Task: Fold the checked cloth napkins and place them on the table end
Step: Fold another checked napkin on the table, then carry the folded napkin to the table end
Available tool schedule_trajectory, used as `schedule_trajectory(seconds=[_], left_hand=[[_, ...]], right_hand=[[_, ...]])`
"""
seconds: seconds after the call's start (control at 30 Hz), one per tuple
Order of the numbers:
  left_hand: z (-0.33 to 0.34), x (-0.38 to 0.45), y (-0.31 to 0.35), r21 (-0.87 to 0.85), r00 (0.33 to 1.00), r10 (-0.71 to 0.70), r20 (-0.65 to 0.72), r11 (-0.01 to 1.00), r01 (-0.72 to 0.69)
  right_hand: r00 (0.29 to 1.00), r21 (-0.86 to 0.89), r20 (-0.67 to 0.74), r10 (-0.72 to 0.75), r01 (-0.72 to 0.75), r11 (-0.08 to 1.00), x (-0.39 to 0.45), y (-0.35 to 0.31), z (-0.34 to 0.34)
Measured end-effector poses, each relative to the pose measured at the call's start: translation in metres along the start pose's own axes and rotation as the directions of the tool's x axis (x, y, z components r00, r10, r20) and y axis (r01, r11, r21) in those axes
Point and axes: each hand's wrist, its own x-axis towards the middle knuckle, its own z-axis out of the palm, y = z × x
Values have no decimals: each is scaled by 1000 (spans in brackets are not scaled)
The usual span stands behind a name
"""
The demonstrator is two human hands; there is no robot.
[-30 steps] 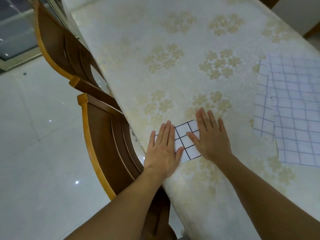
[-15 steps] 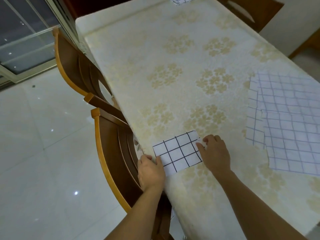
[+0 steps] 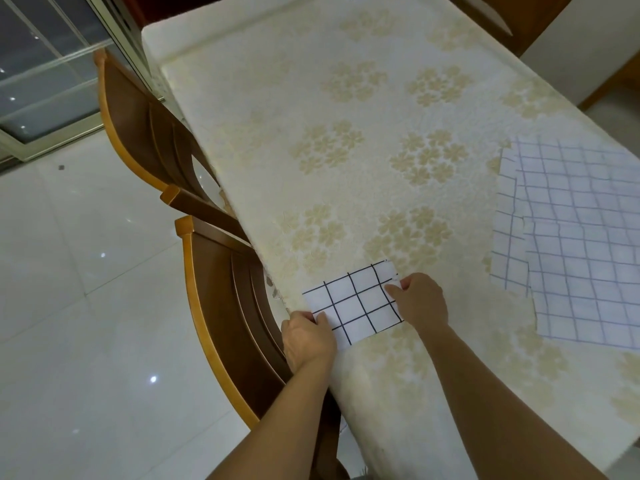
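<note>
Since 0.5 s ago nothing is shifting: left hand (image 3: 309, 337) and right hand (image 3: 423, 302) are still pinching opposite ends of small folded black-checked white cloth napkin (image 3: 356, 301).

L hand (image 3: 308, 341) fingers curled pinching, R hand (image 3: 424, 303) same, both forearms extended

There is only one view, from a camera worn on the person's head, looking forward and steeply down. It is close: both forearms rise from the bottom edge, with the left hand (image 3: 309, 337) and right hand (image 3: 423, 301) in the lower middle of the frame. The tabletop (image 3: 346, 140) runs slantwise from lower right to the top centre, its far end near the top edge. Chairs (image 3: 221, 292) and floor (image 3: 69, 289) fill the left side. The wide lens bends straight edges.
</note>
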Motion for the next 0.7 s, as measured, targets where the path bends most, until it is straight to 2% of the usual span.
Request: schedule_trajectory(seconds=[0.1,0.23,0.37,0.47,0.57,0.7], left_hand=[[-2,-3,0,-78,999,33,30,997,-30],[-12,-15,-1,-209,985,143,100,971,-120],[-29,-22,4,-366,960,124,250,930,-25],[-41,-31,9,-410,925,135,356,912,25],[-54,-40,13,-468,863,185,470,881,66],[-76,-57,25,-516,720,308,622,853,81]], right_hand=[[1000,13,2,-29,29,999,-5,-2,-3],[1000,145,23,-4,1,989,-13,5,-11],[1000,252,-16,0,4,968,-27,14,-28],[997,258,-73,-22,41,965,-45,19,-41],[997,426,-67,26,5,905,-63,26,-50],[994,712,-12,105,-66,699,-95,37,-60]])
